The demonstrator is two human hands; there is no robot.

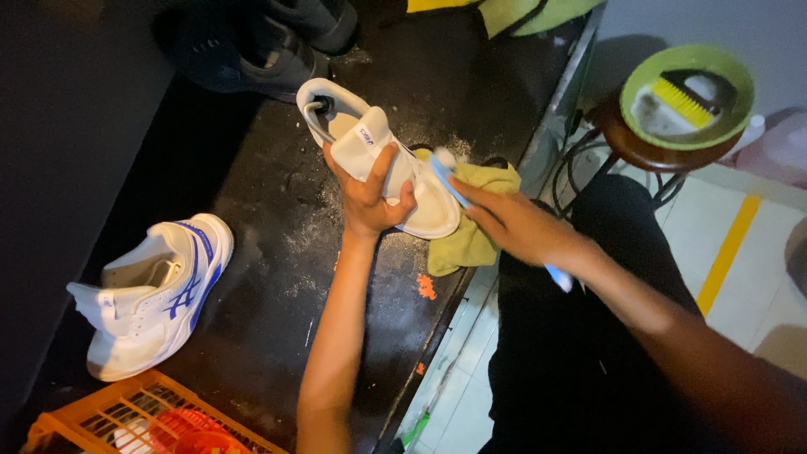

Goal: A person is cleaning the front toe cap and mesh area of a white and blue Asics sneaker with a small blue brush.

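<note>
My left hand (367, 195) grips a white sneaker (361, 139) by its side, holding it tilted above a dark wet table (277, 277). My right hand (517, 223) holds a light blue toothbrush (445, 178), its head against the shoe's toe area; the handle end sticks out behind my wrist. A yellow-green cloth (471, 240) lies under the shoe's toe at the table's edge.
A second white sneaker with blue stripes (155, 290) lies at the left. Dark shoes (252, 46) sit at the back. An orange crate (143, 420) is at the bottom left. A green bowl (688, 97) with a yellow brush stands on a stool at the right.
</note>
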